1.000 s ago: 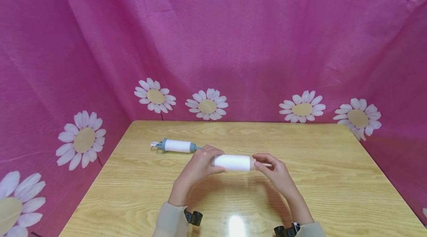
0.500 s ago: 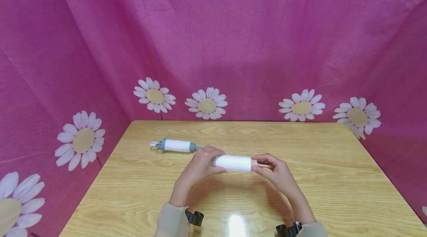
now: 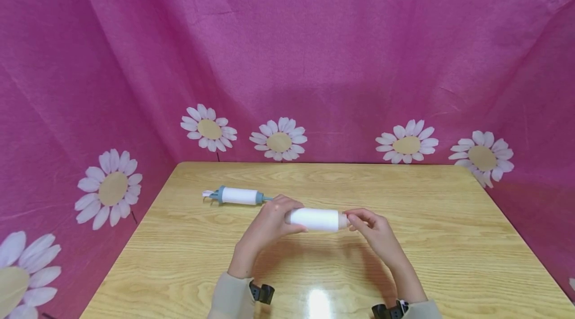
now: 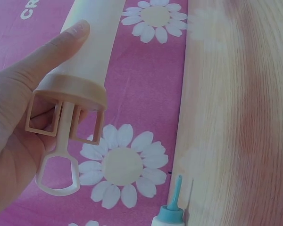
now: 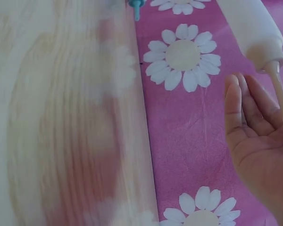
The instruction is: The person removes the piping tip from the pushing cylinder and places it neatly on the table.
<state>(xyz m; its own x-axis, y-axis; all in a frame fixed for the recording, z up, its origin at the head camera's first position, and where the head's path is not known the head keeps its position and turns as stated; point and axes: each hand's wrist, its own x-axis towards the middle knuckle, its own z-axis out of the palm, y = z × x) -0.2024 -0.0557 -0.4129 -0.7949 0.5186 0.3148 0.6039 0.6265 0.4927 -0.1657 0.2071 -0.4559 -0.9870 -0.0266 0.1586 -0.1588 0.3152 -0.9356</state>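
Observation:
My left hand [image 3: 274,216] grips a plunger syringe, its white barrel [image 3: 314,219] lying nearly level over the table. In the left wrist view the thumb lies along the barrel, beside the beige end collar [image 4: 73,92] with square finger grips. A ring-shaped plunger handle [image 4: 64,191] sticks out below the collar. My right hand [image 3: 373,231] is at the other end, by the beige cap [image 5: 269,54]. In the right wrist view its fingers are loosely extended, just off the cap, and the thin nozzle [image 5: 279,92] runs down past them toward the palm.
A second syringe, with a white barrel [image 3: 239,196] and teal ends, lies on the wooden table [image 3: 449,239] at the back left, its nozzle toward my left hand. A magenta curtain [image 3: 332,59] with daisies surrounds the table's back and sides.
My right fingers have shifted from around the cap and nozzle to a looser pose, showing more of the cap. The left hand and syringe stay almost in place.

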